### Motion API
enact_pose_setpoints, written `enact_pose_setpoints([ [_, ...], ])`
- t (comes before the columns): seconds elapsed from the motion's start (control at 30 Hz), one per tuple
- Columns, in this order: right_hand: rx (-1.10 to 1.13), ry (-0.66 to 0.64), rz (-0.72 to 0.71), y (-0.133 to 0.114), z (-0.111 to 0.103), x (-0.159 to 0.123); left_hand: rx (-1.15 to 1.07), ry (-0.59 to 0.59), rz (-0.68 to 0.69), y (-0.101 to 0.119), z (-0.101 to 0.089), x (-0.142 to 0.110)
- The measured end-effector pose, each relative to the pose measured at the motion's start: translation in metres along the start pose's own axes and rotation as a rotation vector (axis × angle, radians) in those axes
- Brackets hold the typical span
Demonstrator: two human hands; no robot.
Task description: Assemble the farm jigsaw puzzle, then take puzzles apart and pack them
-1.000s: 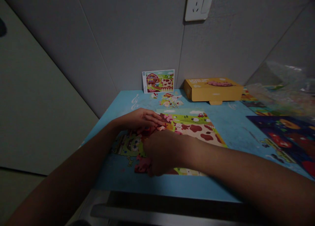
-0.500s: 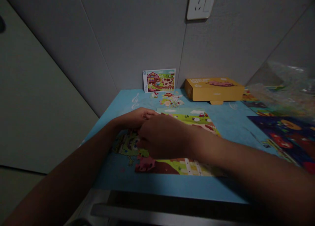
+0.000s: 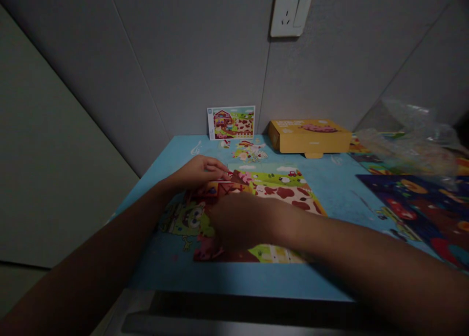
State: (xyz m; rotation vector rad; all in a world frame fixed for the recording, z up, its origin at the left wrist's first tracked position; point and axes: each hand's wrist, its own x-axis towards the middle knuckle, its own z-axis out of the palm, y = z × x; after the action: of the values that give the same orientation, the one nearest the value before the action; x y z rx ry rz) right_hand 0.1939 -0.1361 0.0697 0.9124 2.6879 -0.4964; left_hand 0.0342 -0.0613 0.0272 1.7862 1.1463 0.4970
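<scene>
A farm jigsaw puzzle (image 3: 282, 194) lies on the blue table, mostly joined, showing a cow, sheep, a fence and part of a red barn. At its upper left edge is my left hand (image 3: 200, 172), fingers stretched out and their tips touching the barn roof area. My right hand (image 3: 240, 219) is over the puzzle's left part, lower and nearer to me, smeared by motion. Its fingers point down and left and are hidden behind the hand, so whether they hold a piece cannot be seen. Loose puzzle pieces (image 3: 250, 152) lie in a small heap behind the puzzle.
A farm picture card (image 3: 232, 123) leans on the wall. Right of it sits a yellow box (image 3: 311, 138), flap forward. Clear plastic wrapping (image 3: 414, 136) and a dark blue picture sheet (image 3: 414, 204) lie at the right. The blue tabletop (image 3: 238, 280) ends close to me.
My right hand has moved down toward me, away from my left hand, uncovering the barn and cow. My left hand's fingers have straightened onto the puzzle edge. The view has shifted slightly.
</scene>
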Motion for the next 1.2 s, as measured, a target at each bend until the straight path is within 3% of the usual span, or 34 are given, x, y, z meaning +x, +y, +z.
enact_pose_setpoints([
  [0.1,-0.115,0.163,0.211,0.035,-0.019,-0.004,-0.023,0.259,-0.004,-0.001,-0.002,0.004],
  [0.2,-0.212,0.329,0.408,0.067,-0.027,-0.001,-0.071,0.376,-0.039,-0.001,-0.003,0.006],
  [0.33,-0.166,0.24,0.444,0.084,-0.016,0.013,-0.083,0.402,-0.049,0.0,-0.002,0.007],
  [0.57,-0.022,0.272,0.468,0.083,-0.006,0.026,-0.075,0.357,-0.025,-0.005,-0.003,0.008],
  [0.63,0.076,0.376,0.436,0.087,-0.003,0.031,-0.047,0.284,0.001,-0.007,-0.002,0.008],
  [0.73,0.358,0.691,0.267,0.094,0.011,0.045,0.011,0.166,0.081,-0.011,0.001,0.008],
  [0.8,0.604,0.778,0.14,0.098,0.022,0.055,0.035,0.189,0.096,-0.011,0.001,0.008],
  [0.9,0.921,0.719,0.083,0.1,0.033,0.062,0.028,0.326,0.071,-0.009,-0.001,0.008],
  [0.97,1.05,0.674,0.093,0.1,0.035,0.063,0.001,0.352,0.079,-0.006,-0.003,0.007],
  [1.2,1.015,0.605,-0.001,0.101,0.038,0.062,-0.01,0.202,0.128,-0.007,-0.003,0.004],
])
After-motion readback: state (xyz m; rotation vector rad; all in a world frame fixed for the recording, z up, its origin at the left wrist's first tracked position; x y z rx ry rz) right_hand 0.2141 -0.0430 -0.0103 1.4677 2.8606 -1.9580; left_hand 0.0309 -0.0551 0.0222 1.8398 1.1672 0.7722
